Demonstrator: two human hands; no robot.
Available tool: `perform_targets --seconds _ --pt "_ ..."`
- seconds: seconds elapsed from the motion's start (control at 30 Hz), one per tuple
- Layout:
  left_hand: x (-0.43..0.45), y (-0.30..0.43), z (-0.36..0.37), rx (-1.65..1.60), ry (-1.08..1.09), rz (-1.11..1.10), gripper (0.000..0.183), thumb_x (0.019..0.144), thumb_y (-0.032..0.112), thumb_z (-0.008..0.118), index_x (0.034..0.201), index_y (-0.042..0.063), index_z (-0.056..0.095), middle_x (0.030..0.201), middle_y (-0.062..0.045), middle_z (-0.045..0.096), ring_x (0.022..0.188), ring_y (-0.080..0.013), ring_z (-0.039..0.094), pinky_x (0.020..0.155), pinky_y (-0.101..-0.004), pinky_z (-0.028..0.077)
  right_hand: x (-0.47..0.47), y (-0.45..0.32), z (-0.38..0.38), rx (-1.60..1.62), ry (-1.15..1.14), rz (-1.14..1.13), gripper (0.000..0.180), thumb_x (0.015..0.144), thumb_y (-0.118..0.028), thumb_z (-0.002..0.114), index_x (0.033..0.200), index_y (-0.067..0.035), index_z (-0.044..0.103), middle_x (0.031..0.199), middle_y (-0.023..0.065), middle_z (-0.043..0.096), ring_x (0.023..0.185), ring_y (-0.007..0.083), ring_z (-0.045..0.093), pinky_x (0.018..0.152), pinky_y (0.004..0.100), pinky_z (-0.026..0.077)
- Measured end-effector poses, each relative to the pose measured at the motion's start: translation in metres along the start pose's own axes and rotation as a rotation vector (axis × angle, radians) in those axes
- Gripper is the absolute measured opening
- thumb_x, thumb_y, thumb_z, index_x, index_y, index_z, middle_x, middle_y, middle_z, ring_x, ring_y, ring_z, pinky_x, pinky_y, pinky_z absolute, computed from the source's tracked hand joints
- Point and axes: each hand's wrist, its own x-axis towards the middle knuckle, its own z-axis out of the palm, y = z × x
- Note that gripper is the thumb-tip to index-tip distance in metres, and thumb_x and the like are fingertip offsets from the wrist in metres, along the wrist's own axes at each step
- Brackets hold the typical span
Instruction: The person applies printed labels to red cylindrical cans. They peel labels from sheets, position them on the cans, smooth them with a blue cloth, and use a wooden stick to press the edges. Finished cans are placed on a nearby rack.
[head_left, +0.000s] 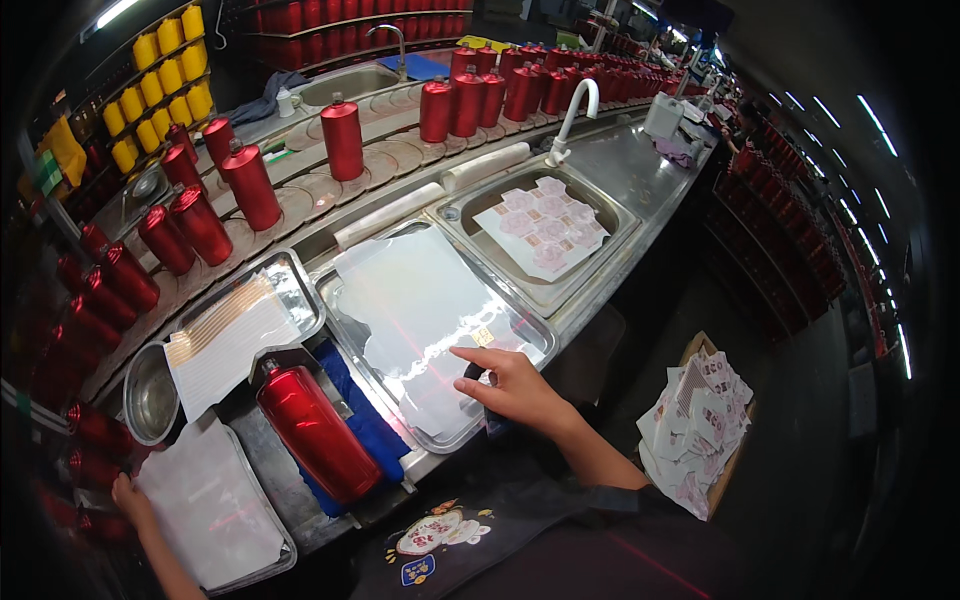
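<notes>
My right hand (506, 382) is over a metal tray with its thumb and index finger apart. A dark band covers part of one finger. Under it, a pale translucent sheet (412, 300) lies in the tray (551, 341), glossy with reflections. A small gold printed square (482, 337) shows on that sheet just beyond my fingers. Far left, my left hand (133, 499) is by the edge of a white sheet (202, 495) on another tray; its grip is unclear. Between the hands, a red metallic bottle (319, 431) lies tilted in a holder on blue cloth (352, 397).
A striped decal sheet (225, 341) rests across a tray beside a metal bowl (152, 397). Printed sheets (544, 225) lie over a sink with a white faucet (577, 120). Red bottles (343, 139) line the conveyor (390, 161). A box of used sheets (697, 427) stands at right.
</notes>
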Motion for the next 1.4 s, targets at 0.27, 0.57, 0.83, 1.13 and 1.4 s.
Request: perform_targets --seconds 0.27,0.57,0.83,1.13,1.4 --pt "-0.001 -0.082 0.045 -0.417 0.031 -0.176 0.04 0.094 0.005 0.059 0.13 -0.011 0.053 0.112 -0.021 0.067 0.095 -0.0277 0.063 0.09 -0.0362 0.05 0.001 0.017 0.004 0.001 0.076 -0.115 0.046 0.088 -0.023 0.073 0.129 -0.005 0.063 0.102 0.0149 0.07 0.075 0.0179 0.056 0.067 0.0304 0.047" --pt "-0.002 -0.024 -0.002 -0.798 0.057 -0.152 0.033 0.082 -0.008 0.061 0.114 0.001 0.067 0.085 -0.003 0.064 0.076 -0.0104 0.056 0.074 -0.0253 0.049 -0.005 0.02 0.016 0.102 0.0 0.078 0.047 0.089 -0.006 0.069 0.135 -0.002 0.06 0.099 -0.0025 0.062 0.065 -0.0007 0.042 0.054 0.0162 0.034" --pt "-0.014 0.005 -0.027 -0.64 0.2 -0.256 0.022 0.078 -0.007 0.06 0.098 0.0 0.064 0.075 -0.011 0.066 0.07 -0.0186 0.065 0.066 -0.0324 0.052 0.004 0.036 0.024 0.09 -0.048 0.001 0.045 0.094 -0.011 0.066 0.137 0.0 0.057 0.086 -0.0026 0.057 0.071 0.0018 0.046 0.06 0.0165 0.035" --pt "-0.015 0.013 -0.031 -0.771 0.23 -0.271 0.021 0.078 -0.007 0.061 0.098 -0.001 0.064 0.074 -0.009 0.067 0.067 -0.0152 0.063 0.064 -0.0303 0.052 0.006 0.036 0.024 0.112 -0.062 0.022 0.045 0.092 -0.005 0.064 0.136 0.0 0.058 0.086 -0.0009 0.055 0.07 0.0032 0.044 0.059 0.017 0.035" --pt "-0.018 0.032 -0.046 -0.525 0.248 -0.321 0.014 0.077 -0.005 0.063 0.091 0.0 0.061 0.074 -0.012 0.066 0.065 -0.0179 0.064 0.063 -0.0314 0.052 0.005 0.027 0.022 0.056 -0.074 0.04 0.043 0.095 -0.009 0.064 0.137 -0.001 0.057 0.085 -0.0019 0.057 0.072 0.0027 0.048 0.062 0.0166 0.037"
